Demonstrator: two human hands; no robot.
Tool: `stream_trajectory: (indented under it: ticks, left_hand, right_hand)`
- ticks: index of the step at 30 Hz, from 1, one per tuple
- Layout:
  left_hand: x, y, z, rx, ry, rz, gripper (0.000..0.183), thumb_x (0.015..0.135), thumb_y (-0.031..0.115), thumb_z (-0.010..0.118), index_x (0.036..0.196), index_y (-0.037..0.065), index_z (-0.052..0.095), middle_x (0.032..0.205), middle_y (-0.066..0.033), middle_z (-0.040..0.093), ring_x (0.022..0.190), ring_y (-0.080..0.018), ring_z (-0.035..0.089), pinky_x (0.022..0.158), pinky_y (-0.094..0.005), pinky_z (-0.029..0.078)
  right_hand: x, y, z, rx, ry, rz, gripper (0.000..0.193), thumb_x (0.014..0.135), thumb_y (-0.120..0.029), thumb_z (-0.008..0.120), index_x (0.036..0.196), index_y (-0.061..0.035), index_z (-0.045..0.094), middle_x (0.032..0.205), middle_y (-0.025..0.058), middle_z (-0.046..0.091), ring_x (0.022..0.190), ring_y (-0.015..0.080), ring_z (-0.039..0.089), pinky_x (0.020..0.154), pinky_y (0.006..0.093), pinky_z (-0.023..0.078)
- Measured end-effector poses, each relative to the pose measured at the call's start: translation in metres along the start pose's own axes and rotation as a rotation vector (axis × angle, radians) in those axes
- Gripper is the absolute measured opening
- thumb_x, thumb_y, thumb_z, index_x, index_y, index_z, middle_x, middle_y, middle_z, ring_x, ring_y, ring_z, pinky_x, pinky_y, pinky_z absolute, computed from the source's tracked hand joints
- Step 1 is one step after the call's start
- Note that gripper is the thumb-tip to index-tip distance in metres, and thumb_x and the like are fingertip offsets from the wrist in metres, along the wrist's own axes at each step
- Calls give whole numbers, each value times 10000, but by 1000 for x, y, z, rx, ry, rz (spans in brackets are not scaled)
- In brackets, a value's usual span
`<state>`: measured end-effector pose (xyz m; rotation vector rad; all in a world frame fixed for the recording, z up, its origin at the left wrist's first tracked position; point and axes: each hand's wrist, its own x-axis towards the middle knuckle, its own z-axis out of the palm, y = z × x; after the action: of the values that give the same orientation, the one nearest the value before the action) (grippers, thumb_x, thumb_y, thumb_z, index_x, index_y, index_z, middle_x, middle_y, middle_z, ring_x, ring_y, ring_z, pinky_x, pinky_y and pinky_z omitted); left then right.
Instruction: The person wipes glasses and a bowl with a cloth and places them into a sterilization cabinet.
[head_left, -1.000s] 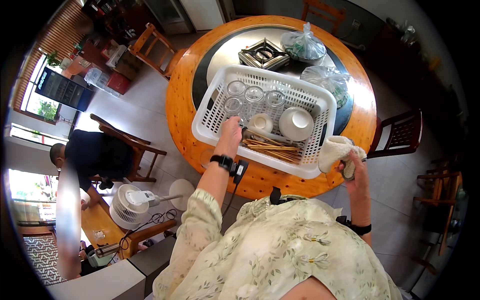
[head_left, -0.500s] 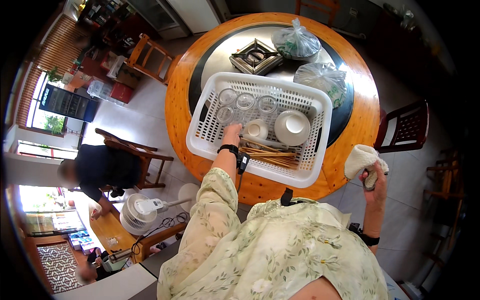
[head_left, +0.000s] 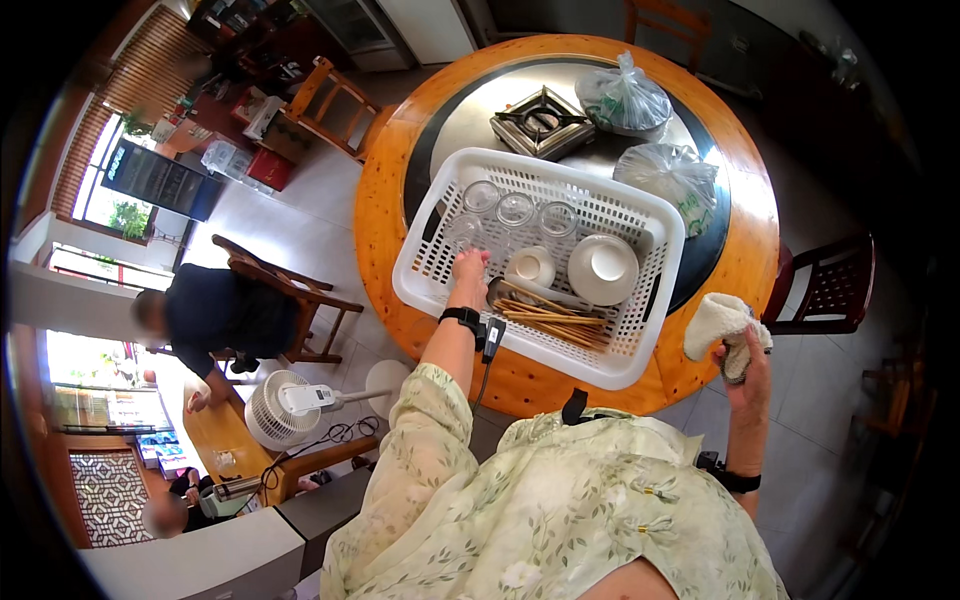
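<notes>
My left hand (head_left: 470, 276) reaches into a white perforated plastic basket (head_left: 655, 345), fingers bunched together beside a clear glass (head_left: 463, 232). What those fingers grip, if anything, is hidden. More clear glasses (head_left: 515, 209) stand along the basket's far left part. To the right of my hand are a small white cup (head_left: 530, 266) and an upturned white bowl (head_left: 603, 270). Several wooden chopsticks (head_left: 555, 322) lie in the near part. Out past the table's right edge, my right hand (head_left: 752, 375) is closed on a cream cloth (head_left: 712, 325).
The basket stands on a round wooden table (head_left: 385, 215) with a metal centre. Behind it are a portable gas stove (head_left: 542, 122) and two plastic-wrapped bundles (head_left: 625, 98). A fan (head_left: 285, 408) and a seated person (head_left: 225, 310) are at left, a dark chair (head_left: 825, 285) at right.
The whole view has shifted, so the table and basket appear farther right. My left hand stays in the basket near the glass; my right hand still holds the cloth.
</notes>
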<state>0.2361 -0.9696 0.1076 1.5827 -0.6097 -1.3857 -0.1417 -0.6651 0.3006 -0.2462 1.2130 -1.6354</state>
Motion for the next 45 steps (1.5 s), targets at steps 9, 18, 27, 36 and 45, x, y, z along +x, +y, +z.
stream_trajectory:
  ticks: [9,18,27,36,45]
  left_hand:
    - [-146,87,-3,148,-290,302,190,925,181,529,828,18,554,644,15,478,564,-71,453,542,-234,391]
    - [-287,135,16,296,-540,490,274,915,259,633,812,6,611,622,75,449,565,-14,327,480,-206,262]
    - [-338,153,9,496,-687,638,239,890,196,663,779,6,571,605,50,502,570,-9,381,489,-187,304]
    - [-341,166,-8,315,-846,502,227,898,223,662,815,21,601,667,73,523,565,-5,381,488,-177,277]
    - [-339,174,0,-309,-853,179,355,954,357,547,726,90,495,533,78,277,469,-42,221,476,-232,229]
  right_hand:
    - [22,4,18,-63,-66,-105,397,972,-287,511,1297,-60,496,1169,70,607,1038,164,604,845,288,508]
    - [4,-7,149,-471,-683,-852,406,947,-384,525,1196,-73,606,1297,160,512,1201,294,489,977,407,423]
    - [-12,-27,189,-1009,-1022,-870,393,905,-374,568,1157,-75,615,1266,130,545,1197,308,479,990,444,391]
    - [20,-10,163,-258,-975,94,437,882,-300,625,1205,-8,592,1165,128,604,1070,192,569,959,305,428]
    - [11,64,166,93,-974,137,470,919,-312,565,1302,-49,490,1245,110,560,1086,218,580,952,350,479]
